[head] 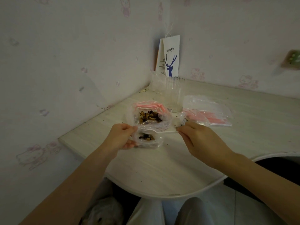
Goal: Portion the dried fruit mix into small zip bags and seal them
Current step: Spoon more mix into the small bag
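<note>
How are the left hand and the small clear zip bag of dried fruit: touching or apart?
Touching. Head view: the left hand pinches the small clear zip bag at its edge.

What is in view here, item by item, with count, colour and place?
small zip bag: one, clear, dark and brown fruit inside, above the table's near part
spoon: one, white, bowl at the small zip bag's mouth
large bag of fruit mix: one, clear with pink zip, open, on the table behind the small zip bag
empty zip bags: pile, count unclear, clear with pink strips, table right
clear cups: stack, count unclear, behind the bags
paper bag: one, white with blue deer, in the wall corner
table: one, pale wood grain
left hand: grips the small zip bag
right hand: pinches the spoon's handle
</note>
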